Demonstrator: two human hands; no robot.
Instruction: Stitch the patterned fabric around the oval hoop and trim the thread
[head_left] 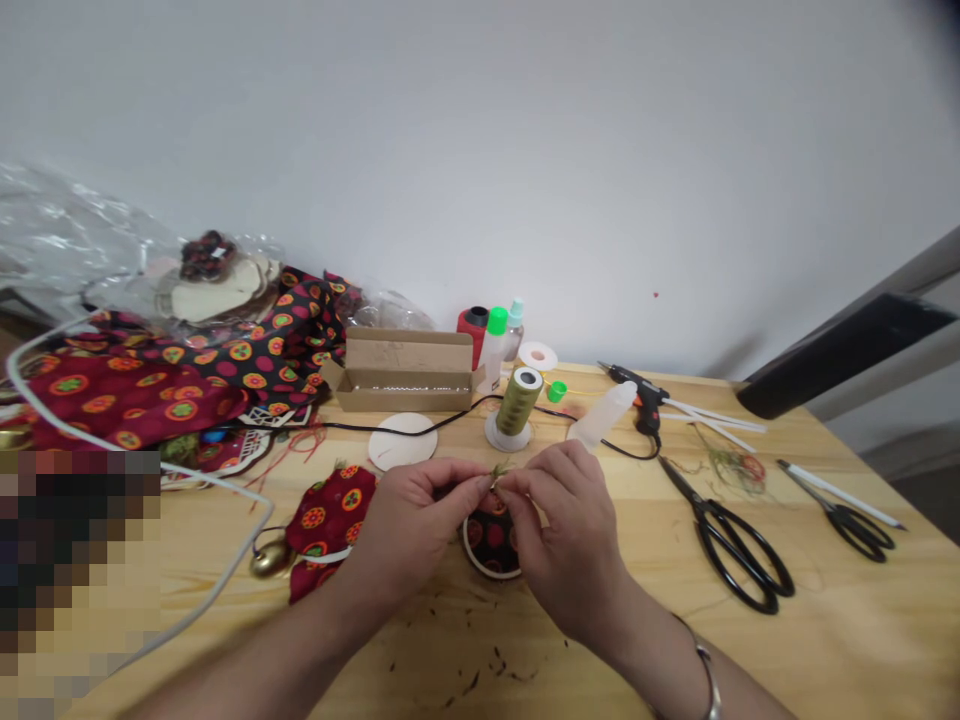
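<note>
Pale wall (480, 150) rises behind my wooden table (847, 630). At the far left, dark and red patterned fabric (127, 385) lies heaped beneath clear plastic, and a white cord (187, 475) loops in front of it. An open cardboard box (409, 395) sits near the wall, with a red spool (469, 335) and a green-capped bottle (493, 350) close to its right. Just beyond my fingers stands an olive thread cone (519, 405); a white squeeze bottle (607, 412) leans behind my right knuckles, which cover its lower end. Farther right are a glue gun (637, 385), large black-handled scissors (731, 545) and a smaller pair (851, 525) by a white pen (862, 500). Dark scraps (472, 682) are scattered nearer me.

My forearms come in from both lower corners and angle inward until the fingertips meet; a bracelet (705, 670) circles my right wrist. My left hand (412, 520) is pinched narrow, thumb against forefinger, at a green thread tuft (498, 471), hiding part of a red patterned piece (330, 515) beside a brass bell (270, 558). My right hand (566, 535) pinches the same tuft, fingers curled. Which strand each holds, I cannot tell. Directly below, between my hands, is the round dark patterned piece (491, 540) with its pale rim, the tuft at its upper edge.
</note>
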